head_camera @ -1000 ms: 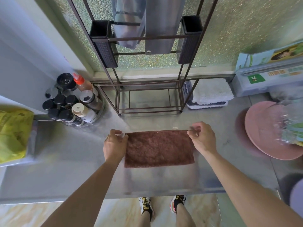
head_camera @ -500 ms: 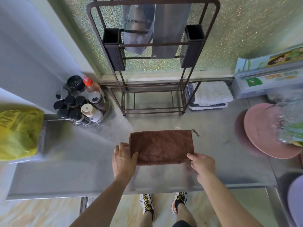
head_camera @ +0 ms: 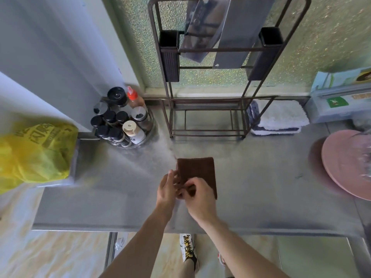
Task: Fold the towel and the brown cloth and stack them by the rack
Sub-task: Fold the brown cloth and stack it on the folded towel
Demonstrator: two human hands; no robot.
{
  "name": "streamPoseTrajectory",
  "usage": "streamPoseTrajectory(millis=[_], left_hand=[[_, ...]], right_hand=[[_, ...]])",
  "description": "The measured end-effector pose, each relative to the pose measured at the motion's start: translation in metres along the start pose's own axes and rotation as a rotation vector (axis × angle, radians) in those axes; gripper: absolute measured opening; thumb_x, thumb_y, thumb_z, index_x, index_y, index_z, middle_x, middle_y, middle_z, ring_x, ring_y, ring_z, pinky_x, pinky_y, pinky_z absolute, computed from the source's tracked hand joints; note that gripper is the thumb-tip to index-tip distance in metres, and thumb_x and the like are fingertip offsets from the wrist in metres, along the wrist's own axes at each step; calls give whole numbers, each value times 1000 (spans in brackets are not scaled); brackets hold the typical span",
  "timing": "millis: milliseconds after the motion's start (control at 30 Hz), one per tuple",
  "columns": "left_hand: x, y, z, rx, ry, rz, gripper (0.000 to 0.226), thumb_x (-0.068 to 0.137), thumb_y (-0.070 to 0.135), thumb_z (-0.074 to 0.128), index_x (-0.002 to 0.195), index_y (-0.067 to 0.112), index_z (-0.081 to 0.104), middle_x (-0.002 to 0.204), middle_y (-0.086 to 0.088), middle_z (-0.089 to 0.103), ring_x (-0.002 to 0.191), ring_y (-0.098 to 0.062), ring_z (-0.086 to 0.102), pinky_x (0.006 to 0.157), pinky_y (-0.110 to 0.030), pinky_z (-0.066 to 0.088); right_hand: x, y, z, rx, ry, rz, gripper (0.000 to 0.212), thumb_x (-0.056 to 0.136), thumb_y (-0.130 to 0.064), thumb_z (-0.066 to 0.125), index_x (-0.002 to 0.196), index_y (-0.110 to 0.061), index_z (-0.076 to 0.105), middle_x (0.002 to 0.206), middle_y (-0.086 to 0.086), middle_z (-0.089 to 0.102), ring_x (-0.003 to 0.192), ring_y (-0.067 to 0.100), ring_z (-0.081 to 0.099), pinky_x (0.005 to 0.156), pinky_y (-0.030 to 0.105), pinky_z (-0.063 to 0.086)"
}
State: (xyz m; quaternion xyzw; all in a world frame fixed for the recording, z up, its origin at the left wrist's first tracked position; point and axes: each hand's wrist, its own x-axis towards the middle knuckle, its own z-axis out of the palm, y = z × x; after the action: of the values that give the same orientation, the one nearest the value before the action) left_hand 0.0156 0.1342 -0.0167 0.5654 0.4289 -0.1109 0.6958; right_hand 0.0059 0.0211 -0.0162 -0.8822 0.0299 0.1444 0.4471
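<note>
Now your left hand (head_camera: 167,188) and right hand (head_camera: 197,195) pinch the brown cloth (head_camera: 197,173) at its near-left corner, frame centre, likely squaring the fold. White towel (head_camera: 281,117) sits folded right of the rack (head_camera: 206,115).

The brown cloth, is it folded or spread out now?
Folded: the brown cloth lies as a narrow, compact rectangle on the counter.

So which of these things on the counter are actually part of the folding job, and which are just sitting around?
Part of the job:
brown cloth, under both hands
left hand
right hand
white towel, folded beside the rack
rack

Just lying about:
spice bottles
yellow bag
pink plate
boxes
</note>
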Motion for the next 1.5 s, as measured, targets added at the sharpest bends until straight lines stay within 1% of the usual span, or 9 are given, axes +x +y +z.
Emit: streamPoseTrajectory(millis=[233, 333, 500, 700, 900, 1133, 1233, 1367, 1500], left_hand=[[8, 0, -7, 452, 7, 240, 42, 87, 9, 70, 122, 28, 56, 101, 0, 73, 79, -7, 69, 67, -24, 57], [9, -6, -7, 705, 55, 486, 50, 82, 4, 68, 124, 26, 53, 105, -2, 63, 89, -17, 62, 82, -33, 53], [9, -22, -6, 1194, -107, 954, 28, 90, 18, 60, 118, 23, 63, 121, -4, 55, 107, -24, 53, 88, -39, 52], [2, -32, -6, 1396, -188, 973, 42, 94, 52, 44, 124, 27, 59, 130, 1, 54, 119, -21, 52, 92, -39, 51], [-11, -37, 10, 1491, -137, 1001, 74, 75, 74, 50, 122, 17, 56, 133, -12, 57, 130, -31, 50, 112, -47, 38], [-20, -60, 25, 1513, -161, 1045, 48, 76, 28, 62, 120, 11, 58, 131, -14, 60, 120, -33, 57, 98, -43, 49], [-18, -70, 11, 1490, -165, 1137, 39, 77, 15, 64, 116, 13, 65, 132, -11, 65, 123, -30, 61, 90, -38, 55], [-11, -69, -3, 1433, -222, 1148, 36, 82, 13, 68, 118, 15, 65, 136, -7, 63, 129, -26, 57, 93, -38, 57], [-5, -60, -4, 1384, -257, 1119, 29, 86, 20, 67, 115, 16, 66, 132, -4, 66, 124, -23, 60, 91, -39, 58]], right_hand=[[-1, 15, -3, -93, 130, -103, 13, 84, -16, 69, 95, -22, 65, 101, -8, 63, 91, 13, 63, 80, 36, 56], [11, 26, -24, -136, 363, 78, 21, 87, -20, 70, 106, -18, 63, 108, 2, 62, 96, 23, 62, 83, 38, 53], [38, 34, -37, 41, 283, 402, 36, 87, -33, 72, 113, -12, 60, 105, 6, 72, 97, 26, 68, 81, 31, 47], [68, 27, -44, 104, 188, 463, 39, 86, -32, 73, 118, -11, 65, 103, 6, 75, 102, 26, 67, 95, 37, 51], [72, 30, -53, 166, 198, 536, 14, 76, -32, 74, 80, -18, 76, 87, 5, 78, 88, 28, 71, 86, 42, 58], [-10, 51, -65, 785, 234, 917, 14, 82, -5, 71, 91, 5, 68, 87, 24, 75, 77, 32, 72, 80, 44, 63], [-42, 70, -61, 557, 137, 719, 31, 79, -15, 77, 105, -2, 67, 83, 12, 79, 76, 20, 74, 81, 40, 61], [-56, 90, -73, -198, 123, 27, 75, 70, -31, 87, 134, -23, 49, 129, -7, 56, 111, 7, 58, 95, 28, 52], [-28, 87, -82, -539, 7, -315, 51, 75, -21, 79, 123, -24, 63, 134, -7, 60, 121, 18, 51, 102, 35, 49]])
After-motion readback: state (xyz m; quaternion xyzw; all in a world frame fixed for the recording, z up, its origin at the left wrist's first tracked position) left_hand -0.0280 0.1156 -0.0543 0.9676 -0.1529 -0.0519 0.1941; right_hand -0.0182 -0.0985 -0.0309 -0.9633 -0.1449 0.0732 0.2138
